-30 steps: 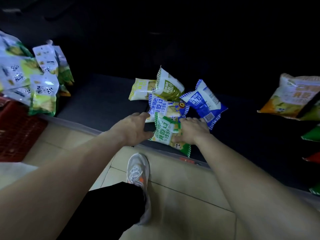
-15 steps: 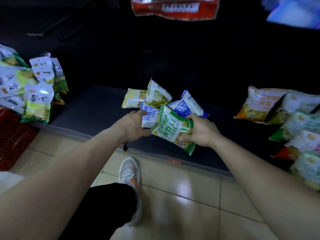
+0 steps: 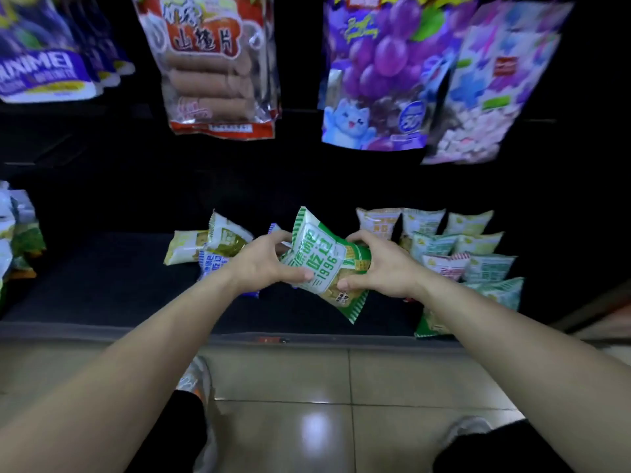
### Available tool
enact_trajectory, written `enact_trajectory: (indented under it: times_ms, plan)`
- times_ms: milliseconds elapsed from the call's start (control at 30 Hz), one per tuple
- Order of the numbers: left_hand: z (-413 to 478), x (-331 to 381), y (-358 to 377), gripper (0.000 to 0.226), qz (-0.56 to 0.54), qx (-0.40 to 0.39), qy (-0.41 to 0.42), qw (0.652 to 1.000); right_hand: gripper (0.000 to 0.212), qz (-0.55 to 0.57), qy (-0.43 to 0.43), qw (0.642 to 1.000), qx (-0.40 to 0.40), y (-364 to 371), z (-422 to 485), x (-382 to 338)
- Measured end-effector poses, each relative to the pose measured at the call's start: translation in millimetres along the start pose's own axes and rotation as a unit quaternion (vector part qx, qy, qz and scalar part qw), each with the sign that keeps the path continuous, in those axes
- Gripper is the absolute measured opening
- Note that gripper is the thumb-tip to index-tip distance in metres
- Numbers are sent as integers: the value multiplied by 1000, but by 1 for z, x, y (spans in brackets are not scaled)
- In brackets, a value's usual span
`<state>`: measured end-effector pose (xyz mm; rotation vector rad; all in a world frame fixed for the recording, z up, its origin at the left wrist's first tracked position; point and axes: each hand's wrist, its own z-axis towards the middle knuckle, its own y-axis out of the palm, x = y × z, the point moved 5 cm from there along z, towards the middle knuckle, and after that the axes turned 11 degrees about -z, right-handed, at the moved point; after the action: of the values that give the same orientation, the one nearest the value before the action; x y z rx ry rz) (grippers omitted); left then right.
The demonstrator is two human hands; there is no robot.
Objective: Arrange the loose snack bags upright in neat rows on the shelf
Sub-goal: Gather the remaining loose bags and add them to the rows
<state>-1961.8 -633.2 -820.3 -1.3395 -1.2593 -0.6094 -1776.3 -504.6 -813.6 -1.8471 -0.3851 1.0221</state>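
Forearms (image 3: 164, 339) outstretched, my left hand (image 3: 261, 264) and right hand (image 3: 380, 264) clamp the tilted green snack bag (image 3: 322, 262), open shelf floor (image 3: 102, 278) lying left.

free: we see bare shelf (image 3: 102, 285) between the left-edge bags (image 3: 17, 240) and the loose pile (image 3: 211, 247) | blocked: rowed bags (image 3: 461, 247) fill the right; hanging packs (image 3: 218, 80) overhang from above | middle: our left hand (image 3: 263, 264) and right hand (image 3: 382, 268) hold the green bag (image 3: 321, 261), filling the gap between pile and rows
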Motion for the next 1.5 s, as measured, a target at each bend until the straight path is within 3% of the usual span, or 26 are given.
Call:
enact_trajectory:
  times_ms: [67,167,233,400,833,1200,1367,1500]
  plan:
    - [2,11,11,58,-7,-7,15,1000,88,-23,5,1000,9,-10,-12,8]
    - [17,21,27,65,17,8,35,999,99,-156,3,987,23,-17,-18,29]
    - [36,24,42,74,92,16,33,995,98,-219,26,975,23,-17,-16,55]
    - [115,10,85,86,253,16,11,967,83,-241,109,964,1,-26,6,143]
    - [307,-49,182,97,368,-43,-35,928,74,-178,195,964,40,-36,77,295]
    - [332,-54,197,91,356,-32,-26,934,69,-128,222,965,61,-33,85,316]
    - [329,-45,207,86,460,-17,-17,888,69,-118,224,965,63,-32,85,315]
    - [324,-39,212,83,462,11,32,886,65,-135,220,965,42,-27,87,306]
